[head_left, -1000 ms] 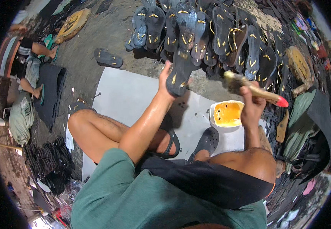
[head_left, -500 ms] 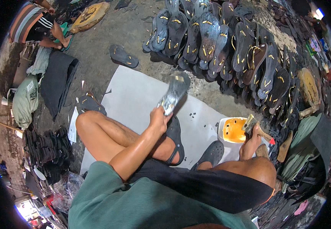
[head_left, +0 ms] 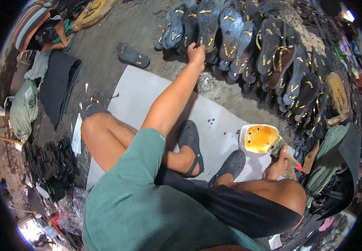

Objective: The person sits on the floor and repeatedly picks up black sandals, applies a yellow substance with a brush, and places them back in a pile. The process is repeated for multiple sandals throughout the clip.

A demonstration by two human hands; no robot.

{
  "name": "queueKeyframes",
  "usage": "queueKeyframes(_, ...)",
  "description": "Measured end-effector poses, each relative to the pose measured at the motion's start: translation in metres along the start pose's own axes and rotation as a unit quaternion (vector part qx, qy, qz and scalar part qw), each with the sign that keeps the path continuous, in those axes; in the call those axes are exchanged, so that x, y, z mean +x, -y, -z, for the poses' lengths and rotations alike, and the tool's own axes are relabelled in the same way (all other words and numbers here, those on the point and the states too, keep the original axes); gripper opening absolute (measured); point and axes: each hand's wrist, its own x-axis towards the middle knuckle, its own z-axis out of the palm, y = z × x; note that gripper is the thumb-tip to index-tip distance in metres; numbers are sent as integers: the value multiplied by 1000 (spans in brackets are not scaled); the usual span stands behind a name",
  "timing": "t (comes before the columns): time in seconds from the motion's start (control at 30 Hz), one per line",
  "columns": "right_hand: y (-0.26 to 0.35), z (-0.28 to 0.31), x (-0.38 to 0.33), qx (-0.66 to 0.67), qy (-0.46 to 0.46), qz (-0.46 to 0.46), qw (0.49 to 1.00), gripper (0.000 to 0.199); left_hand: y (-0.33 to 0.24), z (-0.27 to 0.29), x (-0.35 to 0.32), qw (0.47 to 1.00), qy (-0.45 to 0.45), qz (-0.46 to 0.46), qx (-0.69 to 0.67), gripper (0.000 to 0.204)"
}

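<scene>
My left arm is stretched out to the rows of dark sandal soles. My left hand (head_left: 196,55) grips the near end of a shiny black sandal sole (head_left: 207,26), which lies among the others with thin gold-coloured strips on it. Low on the right, my right hand (head_left: 275,165) is closed around a wide paintbrush (head_left: 289,157) with a red-tipped handle. Its bristles reach the rim of a white tub (head_left: 242,140) holding an orange-yellow liquid (head_left: 259,139).
White sheeting (head_left: 137,90) lies under my feet, with small black scraps on it. A single dark sole (head_left: 132,55) lies past its far edge. Black sole pieces (head_left: 49,161) are stacked at left. Another person (head_left: 49,29) crouches at the far left.
My left hand has moved forward with the coated sole, from over the sheet to the far rows. My right hand has lowered the brush slightly toward the tub.
</scene>
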Motion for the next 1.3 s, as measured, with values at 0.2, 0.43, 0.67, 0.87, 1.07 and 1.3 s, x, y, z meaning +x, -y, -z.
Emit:
queueKeyframes(0.2,-4,-4,-9,-71,-6,-40,997,42,5,62,13,992,-4,-114,55,36)
queueKeyframes(0.43,-2,-13,6,-154,-29,29,987,48,-3,197,122,820,-371,1,436,94)
queueKeyframes(0.67,-7,12,17,-228,-69,8,971,54,3,260,166,934,-239,10,266,66)
queueKeyframes(0.87,-6,8,28,-330,9,-28,944,46,-15,247,132,858,-394,-242,224,52)
queueKeyframes(1.07,-32,-7,41,-546,27,174,819,44,-27,226,-16,824,-40,-319,466,44)
queueKeyframes(1.3,-43,-27,49,-640,69,118,756,44,-36,252,-190,732,245,-308,557,43)
